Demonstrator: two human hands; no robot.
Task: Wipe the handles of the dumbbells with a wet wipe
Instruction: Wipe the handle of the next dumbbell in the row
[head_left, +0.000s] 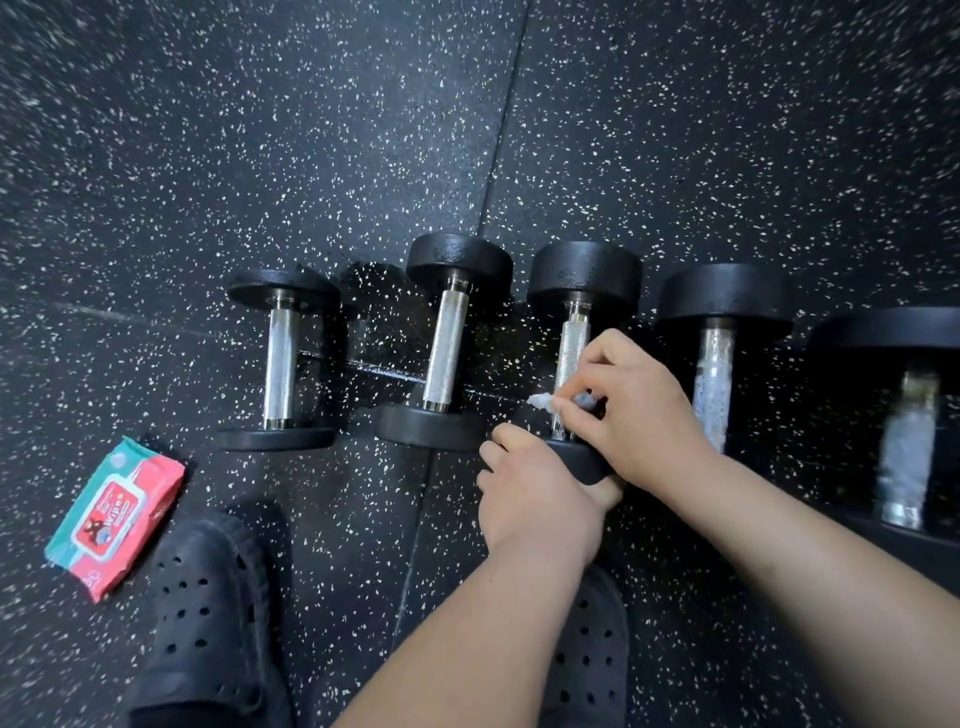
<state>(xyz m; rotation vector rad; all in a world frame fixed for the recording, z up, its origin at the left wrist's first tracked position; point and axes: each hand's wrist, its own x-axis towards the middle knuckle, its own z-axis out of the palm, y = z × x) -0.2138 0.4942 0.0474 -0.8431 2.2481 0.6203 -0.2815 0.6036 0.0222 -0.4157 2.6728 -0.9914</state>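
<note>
Red-and-teal wipes pack (117, 517) lies on the speckled rubber floor (208, 156) at 8 o'clock, with a black clog (208, 613) just beside it at 7. Five dumbbells (280, 364) lie in a row from 9 toward 3 o'clock. At the third dumbbell (584, 275), the left hand (535, 504) curls its fingers round the near head. The right hand (639, 410) pinches the wet wipe (540, 401) against the handle's near end.

Only readable text: "Wipes" on the red lid label of the wipe pack (115, 517), near left; smaller print probably illegible.
</note>
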